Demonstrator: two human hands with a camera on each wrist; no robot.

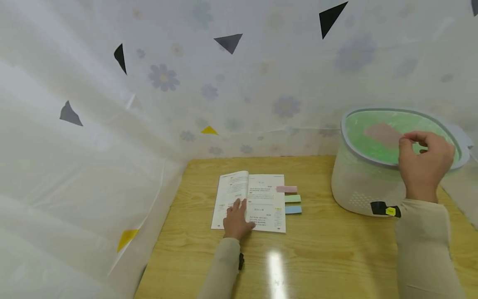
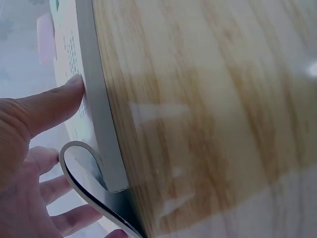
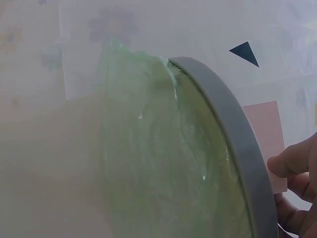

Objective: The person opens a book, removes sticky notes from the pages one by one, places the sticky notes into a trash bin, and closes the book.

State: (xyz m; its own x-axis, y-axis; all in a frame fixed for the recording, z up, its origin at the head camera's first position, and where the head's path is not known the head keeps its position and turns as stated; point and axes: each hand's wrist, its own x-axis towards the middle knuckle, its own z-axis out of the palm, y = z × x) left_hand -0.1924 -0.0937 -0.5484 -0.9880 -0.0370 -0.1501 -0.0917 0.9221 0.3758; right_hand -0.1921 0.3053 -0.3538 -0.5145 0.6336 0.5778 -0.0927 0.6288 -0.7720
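Observation:
My left hand (image 1: 237, 220) rests on an open book (image 1: 263, 207) with printed pages, its fingers on the left page. In the left wrist view the thumb (image 2: 57, 106) touches the right page, and the left side of the book (image 2: 84, 198) curves up near the spine. Between thumb and fingers my right hand (image 1: 427, 164) pinches a pink piece of paper (image 1: 384, 135). That paper is over the mouth of a white bin (image 1: 358, 182) lined with a green bag (image 1: 354, 126). In the right wrist view the paper (image 3: 265, 134) shows beyond the grey rim (image 3: 233, 129).
Pink (image 1: 291, 189), green (image 1: 293, 199) and blue tabs (image 1: 293, 210) stick out from the book's right edge. The wooden table (image 1: 317, 257) meets a flower-patterned sheet (image 1: 242, 104) at the back. A black-and-yellow tag (image 1: 384, 209) is near the bin's base.

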